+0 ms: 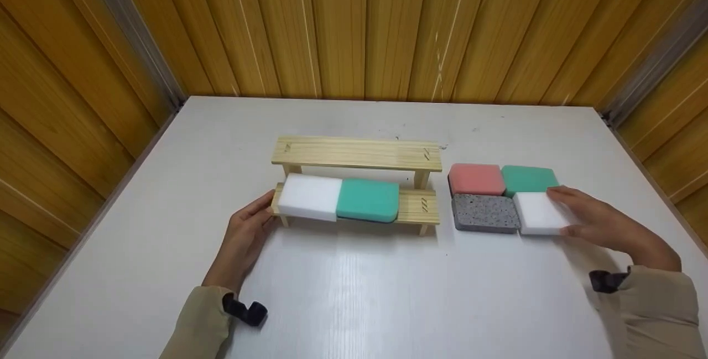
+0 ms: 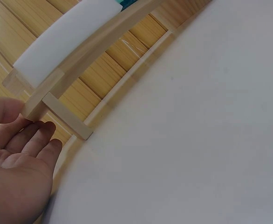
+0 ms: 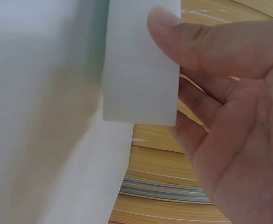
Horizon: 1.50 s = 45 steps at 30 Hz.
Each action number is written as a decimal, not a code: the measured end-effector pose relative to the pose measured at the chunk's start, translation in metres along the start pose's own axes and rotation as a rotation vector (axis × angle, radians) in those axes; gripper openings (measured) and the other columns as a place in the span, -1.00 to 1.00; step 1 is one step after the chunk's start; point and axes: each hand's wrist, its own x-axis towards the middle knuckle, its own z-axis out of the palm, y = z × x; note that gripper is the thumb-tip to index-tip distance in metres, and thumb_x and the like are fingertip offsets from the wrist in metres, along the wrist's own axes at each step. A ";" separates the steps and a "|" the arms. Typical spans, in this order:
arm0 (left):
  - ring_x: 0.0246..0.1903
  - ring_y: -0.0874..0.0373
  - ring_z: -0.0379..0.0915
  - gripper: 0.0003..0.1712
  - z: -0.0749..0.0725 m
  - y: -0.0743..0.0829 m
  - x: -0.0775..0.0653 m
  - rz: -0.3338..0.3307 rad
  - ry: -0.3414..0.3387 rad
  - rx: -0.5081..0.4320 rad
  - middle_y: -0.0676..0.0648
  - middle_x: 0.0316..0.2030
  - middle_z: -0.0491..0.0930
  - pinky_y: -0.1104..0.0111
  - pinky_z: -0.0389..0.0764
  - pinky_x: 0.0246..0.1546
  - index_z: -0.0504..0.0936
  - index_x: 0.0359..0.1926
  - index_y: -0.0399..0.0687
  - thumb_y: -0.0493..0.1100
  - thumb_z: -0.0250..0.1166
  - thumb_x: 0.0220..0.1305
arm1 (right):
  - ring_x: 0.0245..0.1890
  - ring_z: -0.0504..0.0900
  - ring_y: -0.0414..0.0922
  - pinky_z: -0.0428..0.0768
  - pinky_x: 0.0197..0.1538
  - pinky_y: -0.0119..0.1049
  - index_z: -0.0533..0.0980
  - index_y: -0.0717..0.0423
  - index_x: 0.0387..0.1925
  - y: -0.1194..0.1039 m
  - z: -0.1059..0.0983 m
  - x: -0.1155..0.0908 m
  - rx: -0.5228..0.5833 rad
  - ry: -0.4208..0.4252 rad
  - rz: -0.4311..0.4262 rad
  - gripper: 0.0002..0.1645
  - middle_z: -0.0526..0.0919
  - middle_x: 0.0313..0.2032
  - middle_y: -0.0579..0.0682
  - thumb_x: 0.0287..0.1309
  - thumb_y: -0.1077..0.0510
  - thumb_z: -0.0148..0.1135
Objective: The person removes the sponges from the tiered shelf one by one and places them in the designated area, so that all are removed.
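A two-step wooden stand point(image 1: 357, 153) is in the middle of the head view. On its front step lie a white sponge point(image 1: 310, 196) at the left and a green sponge point(image 1: 368, 199) beside it. My left hand point(image 1: 249, 226) pinches the left end of that step, thumb against the wood in the left wrist view. At the right, my right hand point(image 1: 594, 218) holds another white sponge point(image 3: 141, 70) between thumb and fingers. That sponge is next to a grey speckled sponge point(image 1: 485, 213), with a pink sponge point(image 1: 477, 180) and a second green sponge point(image 1: 530, 180) behind.
The stand and the sponges are on a white table point(image 1: 354, 292). Wood-patterned panels point(image 1: 343, 27) rise behind it and at both sides, with metal posts at the corners. Each sleeve carries a small black wrist camera point(image 1: 246, 310).
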 end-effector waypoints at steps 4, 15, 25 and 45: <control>0.37 0.08 0.21 -0.44 0.000 0.000 -0.001 0.001 0.008 -0.011 -0.14 0.40 0.24 0.43 0.41 0.28 0.25 0.38 -0.28 -0.40 0.04 0.37 | 0.31 -0.04 0.54 0.08 0.23 0.50 0.03 0.44 0.39 0.000 0.000 0.000 -0.001 -0.002 0.008 -0.05 -0.01 0.35 0.55 0.05 0.30 0.28; 0.37 0.10 0.21 -0.44 0.000 0.000 -0.001 -0.004 0.018 0.007 -0.13 0.40 0.25 0.45 0.42 0.27 0.27 0.37 -0.26 -0.38 0.06 0.37 | 0.34 -0.14 0.54 0.02 0.23 0.53 0.00 0.29 0.45 -0.002 0.002 -0.002 0.083 -0.015 0.072 0.05 -0.09 0.40 0.51 0.02 0.19 0.35; 0.37 0.09 0.21 -0.44 0.000 0.001 -0.001 -0.002 0.011 0.025 -0.14 0.40 0.24 0.45 0.41 0.28 0.25 0.38 -0.28 -0.39 0.03 0.38 | 0.33 -0.10 0.55 0.07 0.21 0.53 0.01 0.26 0.45 0.000 0.004 -0.003 0.076 -0.011 0.084 0.09 -0.08 0.39 0.51 0.00 0.12 0.39; 0.37 0.09 0.21 -0.46 0.001 0.000 -0.002 0.008 0.006 0.048 -0.14 0.40 0.24 0.43 0.41 0.28 0.26 0.38 -0.26 -0.39 0.00 0.40 | 0.35 -0.10 0.52 0.09 0.24 0.48 -0.01 0.23 0.46 0.002 0.006 -0.003 0.098 -0.011 0.084 0.13 -0.09 0.40 0.49 -0.03 0.11 0.42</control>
